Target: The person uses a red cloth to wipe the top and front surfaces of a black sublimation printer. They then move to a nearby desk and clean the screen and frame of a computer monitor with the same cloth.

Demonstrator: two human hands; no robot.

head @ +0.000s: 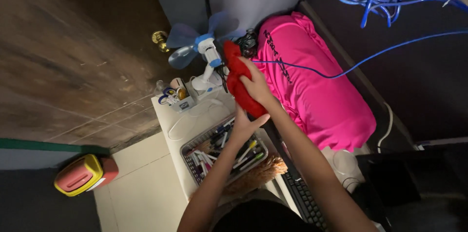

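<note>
Both hands close on a red cloth (240, 83) held above the far end of a white table (168, 115): the right hand (257, 85) clamps its middle from the right with fingers curled over the fabric, and the left hand (245, 123) pinches its near lower end from beneath. Just left of the cloth stands a small white desk fan (204, 51) with pale blue blades. Under the left wrist sits a grey mesh basket (189, 151) filled with pens and markers lying loose. Further left, a small clear holder (174, 96) contains scissors with blue handles and other small items. To the right a bright pink cloth (317, 90) covers a bulky shape, crossed by a blue cable (370, 59). A black keyboard (304, 198) lies near the right forearm.
</note>
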